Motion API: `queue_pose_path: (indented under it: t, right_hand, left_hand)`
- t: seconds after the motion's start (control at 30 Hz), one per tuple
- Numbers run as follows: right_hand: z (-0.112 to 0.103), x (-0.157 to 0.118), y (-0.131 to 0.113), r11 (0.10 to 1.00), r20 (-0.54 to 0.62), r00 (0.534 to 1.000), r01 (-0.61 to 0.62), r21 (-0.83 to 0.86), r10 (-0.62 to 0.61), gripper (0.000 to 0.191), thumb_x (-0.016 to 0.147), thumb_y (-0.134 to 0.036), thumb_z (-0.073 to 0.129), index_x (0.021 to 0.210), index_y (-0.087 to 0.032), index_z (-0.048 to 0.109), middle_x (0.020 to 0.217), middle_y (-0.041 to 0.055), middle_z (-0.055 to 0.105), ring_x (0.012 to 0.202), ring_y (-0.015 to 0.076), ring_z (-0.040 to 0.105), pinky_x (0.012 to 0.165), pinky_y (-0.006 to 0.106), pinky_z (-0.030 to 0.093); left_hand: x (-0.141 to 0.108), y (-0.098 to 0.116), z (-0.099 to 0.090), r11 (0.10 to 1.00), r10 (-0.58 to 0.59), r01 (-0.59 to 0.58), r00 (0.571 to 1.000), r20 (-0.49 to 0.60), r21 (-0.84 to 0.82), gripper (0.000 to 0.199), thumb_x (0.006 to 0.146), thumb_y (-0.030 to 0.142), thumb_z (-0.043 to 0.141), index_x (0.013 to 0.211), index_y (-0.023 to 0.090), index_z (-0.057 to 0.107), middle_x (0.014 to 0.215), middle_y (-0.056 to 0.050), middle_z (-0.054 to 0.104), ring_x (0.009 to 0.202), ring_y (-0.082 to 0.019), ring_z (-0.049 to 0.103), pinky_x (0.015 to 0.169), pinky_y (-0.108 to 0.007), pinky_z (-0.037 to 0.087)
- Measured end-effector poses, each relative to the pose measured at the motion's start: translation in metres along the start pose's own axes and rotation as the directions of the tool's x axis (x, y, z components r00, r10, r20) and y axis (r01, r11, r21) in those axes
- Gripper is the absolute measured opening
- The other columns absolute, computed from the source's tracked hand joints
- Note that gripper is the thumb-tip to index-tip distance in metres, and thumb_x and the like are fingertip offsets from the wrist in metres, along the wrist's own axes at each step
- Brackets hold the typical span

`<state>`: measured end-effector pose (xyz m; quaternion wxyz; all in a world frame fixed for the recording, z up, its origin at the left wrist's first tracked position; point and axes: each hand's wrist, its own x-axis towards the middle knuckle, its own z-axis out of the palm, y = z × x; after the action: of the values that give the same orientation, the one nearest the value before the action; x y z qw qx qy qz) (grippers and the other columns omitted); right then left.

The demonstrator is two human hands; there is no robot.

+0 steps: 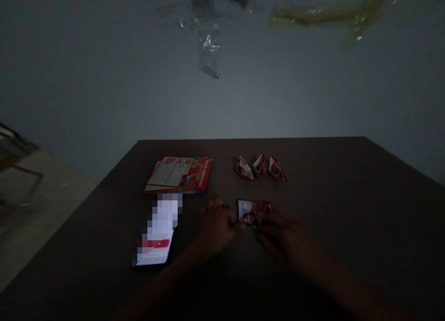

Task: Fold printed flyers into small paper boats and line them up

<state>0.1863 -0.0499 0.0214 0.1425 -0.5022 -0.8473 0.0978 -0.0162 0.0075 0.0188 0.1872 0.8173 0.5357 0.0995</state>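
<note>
A small printed paper piece (251,211) with a colourful picture lies on the dark table in front of me. My left hand (218,224) is at its left side, with the fingers curled and the thumb reaching its lower left corner. From the right, my right hand (290,237) covers the paper's right end, its fingers bent and closed over that edge. Dim light hides the exact contact of the fingertips. Behind the paper stand three small folded paper pieces, red and white: a left one (244,169), a middle one (260,166) and a right one (277,168).
A stack of printed red and white booklets or sheets (179,175) lies at the back left of the table (333,191). Nearer to me is a phone (158,233) with its screen lit. A pale wall (278,93) with bits of tape rises behind the table.
</note>
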Motion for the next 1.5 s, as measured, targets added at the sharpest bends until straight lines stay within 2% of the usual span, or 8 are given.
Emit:
queue_pose_path:
  t: [0.2, 0.47, 0.6, 0.8, 0.97, 1.1, 1.23, 1.5]
  right_hand:
    - [0.000, 0.004, 0.003, 0.999, -0.027, 1.000, 0.014, 0.037, -0.013, 0.020, 0.089, -0.024, 0.051, 0.080, -0.021, 0.069, 0.091, 0.0040, 0.065, 0.088, 0.0188, 0.060, 0.078, 0.031, 0.048]
    - [0.005, 0.006, 0.009, 0.990, -0.101, 0.995, 0.028, 0.138, -0.014, 0.020, 0.088, -0.024, 0.052, 0.082, -0.021, 0.070, 0.088, 0.0066, 0.067, 0.088, 0.0212, 0.061, 0.080, 0.037, 0.049]
    - [0.016, 0.011, 0.019, 0.930, -0.218, 0.974, 0.020, 0.368, 0.066, 0.016, 0.084, -0.025, 0.057, 0.072, -0.020, 0.067, 0.093, 0.0083, 0.068, 0.094, 0.0236, 0.061, 0.085, 0.040, 0.047]
    - [0.022, 0.015, 0.031, 0.849, -0.209, 0.960, -0.049, 0.526, 0.185, 0.015, 0.087, -0.025, 0.052, 0.088, -0.019, 0.066, 0.096, 0.0077, 0.070, 0.091, 0.0198, 0.065, 0.081, 0.034, 0.050]
    - [0.017, 0.015, 0.033, 0.778, -0.170, 0.930, -0.160, 0.607, 0.325, 0.023, 0.091, -0.029, 0.045, 0.095, -0.017, 0.065, 0.088, 0.0066, 0.071, 0.078, 0.0189, 0.066, 0.068, 0.030, 0.052]
    - [0.020, 0.019, 0.034, 0.735, -0.167, 0.902, -0.206, 0.646, 0.399, 0.026, 0.091, -0.032, 0.043, 0.094, -0.017, 0.064, 0.082, 0.0061, 0.071, 0.072, 0.0181, 0.066, 0.061, 0.028, 0.051]
    - [0.025, 0.024, 0.032, 0.723, -0.208, 0.870, -0.215, 0.656, 0.447, 0.026, 0.090, -0.031, 0.043, 0.101, -0.016, 0.060, 0.076, 0.0043, 0.069, 0.064, 0.0164, 0.064, 0.056, 0.026, 0.051]
    - [0.026, 0.027, 0.017, 0.816, -0.334, 0.837, -0.206, 0.539, 0.433, 0.028, 0.085, -0.027, 0.050, 0.111, -0.018, 0.056, 0.080, 0.0033, 0.066, 0.066, 0.0164, 0.063, 0.061, 0.028, 0.050]
  left_hand:
    - [-0.004, -0.001, -0.001, 0.999, -0.036, 0.036, 0.999, 0.019, -0.028, 0.014, 0.071, 0.034, 0.069, 0.068, 0.021, 0.064, 0.096, -0.003, 0.057, 0.097, -0.022, 0.049, 0.077, -0.035, 0.032]
    - [0.001, 0.003, -0.003, 0.996, -0.078, 0.079, 0.997, 0.023, -0.038, 0.010, 0.068, 0.029, 0.070, 0.066, 0.021, 0.064, 0.097, -0.003, 0.057, 0.097, -0.025, 0.051, 0.078, -0.038, 0.035]
    - [-0.001, 0.003, 0.000, 0.996, -0.068, 0.067, 0.998, -0.013, -0.051, 0.015, 0.067, 0.030, 0.071, 0.078, 0.022, 0.065, 0.097, -0.004, 0.057, 0.098, -0.025, 0.051, 0.080, -0.038, 0.035]
    - [-0.006, 0.009, 0.009, 0.996, -0.080, 0.072, 0.989, -0.127, -0.061, 0.028, 0.075, 0.039, 0.064, 0.096, 0.020, 0.063, 0.104, -0.005, 0.057, 0.101, -0.025, 0.049, 0.088, -0.040, 0.033]
    - [-0.007, 0.012, 0.013, 0.996, -0.058, 0.044, 0.984, -0.170, -0.083, 0.032, 0.071, 0.039, 0.069, 0.096, 0.021, 0.064, 0.107, -0.005, 0.057, 0.103, -0.024, 0.049, 0.089, -0.039, 0.033]
    - [-0.007, 0.009, 0.014, 0.993, 0.001, -0.019, 0.987, -0.158, -0.112, 0.023, 0.069, 0.034, 0.071, 0.088, 0.021, 0.066, 0.106, -0.003, 0.059, 0.103, -0.022, 0.050, 0.089, -0.036, 0.034]
    - [-0.005, 0.007, 0.015, 0.987, 0.062, -0.082, 0.988, -0.143, -0.139, 0.013, 0.074, 0.029, 0.066, 0.084, 0.021, 0.067, 0.101, -0.003, 0.063, 0.099, -0.020, 0.053, 0.087, -0.035, 0.036]
    - [-0.006, 0.001, 0.014, 0.972, 0.102, -0.132, 0.982, -0.160, -0.195, 0.005, 0.081, 0.023, 0.059, 0.081, 0.020, 0.063, 0.094, -0.003, 0.066, 0.093, -0.021, 0.056, 0.084, -0.037, 0.039]
